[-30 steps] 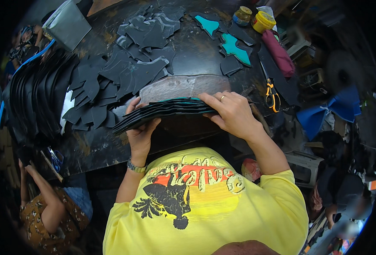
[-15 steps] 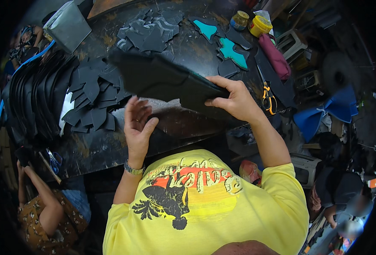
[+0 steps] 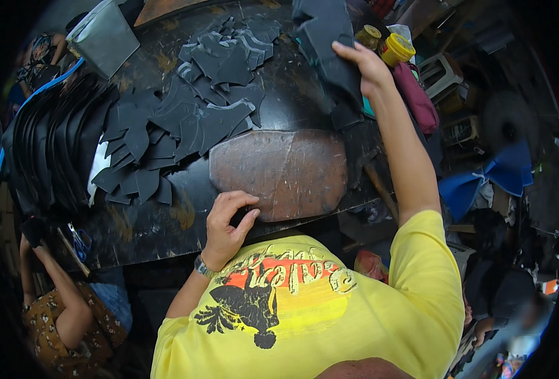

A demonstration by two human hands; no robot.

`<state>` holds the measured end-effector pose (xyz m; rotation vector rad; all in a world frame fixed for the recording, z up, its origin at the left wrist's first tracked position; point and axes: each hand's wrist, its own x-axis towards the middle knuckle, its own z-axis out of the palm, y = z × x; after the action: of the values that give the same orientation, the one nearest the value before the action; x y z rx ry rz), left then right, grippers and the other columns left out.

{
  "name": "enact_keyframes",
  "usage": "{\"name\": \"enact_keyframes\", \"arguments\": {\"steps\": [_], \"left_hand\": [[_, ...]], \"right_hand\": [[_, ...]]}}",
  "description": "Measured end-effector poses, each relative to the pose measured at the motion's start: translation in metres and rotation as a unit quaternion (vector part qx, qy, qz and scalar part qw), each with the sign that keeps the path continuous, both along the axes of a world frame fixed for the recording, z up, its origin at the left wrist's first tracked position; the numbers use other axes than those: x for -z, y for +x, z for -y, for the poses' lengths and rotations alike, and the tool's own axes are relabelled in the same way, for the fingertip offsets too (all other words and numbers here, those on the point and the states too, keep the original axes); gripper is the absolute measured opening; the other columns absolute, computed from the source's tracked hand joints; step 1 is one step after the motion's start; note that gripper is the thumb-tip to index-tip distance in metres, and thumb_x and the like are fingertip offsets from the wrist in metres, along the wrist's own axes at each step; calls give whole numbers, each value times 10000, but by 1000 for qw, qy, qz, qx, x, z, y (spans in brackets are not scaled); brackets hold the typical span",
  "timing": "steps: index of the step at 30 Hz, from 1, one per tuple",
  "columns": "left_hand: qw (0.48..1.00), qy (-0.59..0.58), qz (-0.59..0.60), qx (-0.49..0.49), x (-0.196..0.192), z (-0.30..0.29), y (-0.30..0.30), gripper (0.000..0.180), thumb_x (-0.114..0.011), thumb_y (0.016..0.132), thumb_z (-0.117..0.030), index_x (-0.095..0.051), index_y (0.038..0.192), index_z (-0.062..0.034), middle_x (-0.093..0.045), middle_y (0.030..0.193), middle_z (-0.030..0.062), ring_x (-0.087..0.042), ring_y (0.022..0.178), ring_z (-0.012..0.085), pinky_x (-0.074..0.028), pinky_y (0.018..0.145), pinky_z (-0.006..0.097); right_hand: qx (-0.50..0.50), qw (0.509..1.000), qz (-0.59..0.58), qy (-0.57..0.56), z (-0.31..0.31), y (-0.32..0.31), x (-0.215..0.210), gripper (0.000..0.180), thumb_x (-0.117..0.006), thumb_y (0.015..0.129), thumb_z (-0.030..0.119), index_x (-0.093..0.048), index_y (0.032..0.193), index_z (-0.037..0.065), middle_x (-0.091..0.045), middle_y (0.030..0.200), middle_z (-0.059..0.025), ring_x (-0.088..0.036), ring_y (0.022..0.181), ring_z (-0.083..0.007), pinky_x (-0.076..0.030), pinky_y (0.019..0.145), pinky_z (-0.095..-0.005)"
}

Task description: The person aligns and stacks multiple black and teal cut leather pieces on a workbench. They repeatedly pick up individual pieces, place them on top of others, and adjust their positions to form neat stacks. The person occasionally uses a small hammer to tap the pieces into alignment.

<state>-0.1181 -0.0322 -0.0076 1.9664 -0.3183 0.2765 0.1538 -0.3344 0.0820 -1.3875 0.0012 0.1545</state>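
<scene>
Fingers of the left hand curl loosely at the near edge of the worn brown cutting pad, tips touching its rim, gripping nothing. That pad lies bare on the dark worktable, its long axis running left to right across the person's front. Beyond it, to the left, loose black cut pieces lie scattered in an overlapping heap, with a row of black sheets stacked on edge at the table's far left. Farthest out, the right hand is stretched up and to the right, clasping a stack of black cut material held well clear of the pad, just beside two yellow-lidded jars. So the stack lies far right of the pad, in the right hand alone, while the left hand is much the nearer to the pad
</scene>
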Motion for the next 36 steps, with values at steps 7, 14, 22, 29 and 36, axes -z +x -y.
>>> {"name": "enact_keyframes", "arguments": {"steps": [7, 14, 22, 29, 36], "left_hand": [[999, 2, -44, 8, 0, -2, 3, 200, -790, 815, -41, -732, 1006, -40, -706, 998, 116, -663, 936, 296, -517, 822, 372], [998, -26, -57, 20, 1, -5, 5, 156, -791, 821, -29, -752, 971, -51, -726, 945, 77, -674, 876, 241, -508, 783, 349], [997, -36, -64, 16, 5, -5, 5, 164, -800, 817, -24, -760, 971, -61, -728, 944, 76, -677, 854, 234, -516, 766, 345], [999, -15, -46, 22, 2, -3, 5, 171, -805, 819, -41, -752, 981, -60, -728, 948, 73, -676, 872, 239, -512, 777, 352], [997, -27, -76, 22, 2, -5, 4, 151, -807, 818, -50, -766, 962, -65, -730, 937, 70, -674, 867, 229, -508, 773, 351]], "right_hand": [[227, 959, -87, 143, -13, 169, 31, 381, -849, 833, 102, -670, 1151, -5, -725, 1138, -202, -744, 941, -335, -601, 881, -490], [428, 874, -102, 203, -21, 260, 87, 434, -793, 832, -64, -598, 1212, -137, -664, 1253, -252, -714, 1019, -347, -596, 889, -441], [343, 907, -74, 233, 12, 287, 109, 239, -784, 861, -20, -666, 1066, 12, -725, 1075, -121, -719, 976, -353, -586, 883, -514], [402, 876, -73, 257, 26, 269, 80, 324, -783, 866, -8, -656, 1161, 26, -706, 1189, -155, -708, 1025, -348, -546, 916, -567], [448, 860, -113, 219, 6, 255, 90, 389, -671, 923, -12, -572, 1298, -37, -629, 1369, -171, -610, 1243, -338, -423, 1071, -568]]}}
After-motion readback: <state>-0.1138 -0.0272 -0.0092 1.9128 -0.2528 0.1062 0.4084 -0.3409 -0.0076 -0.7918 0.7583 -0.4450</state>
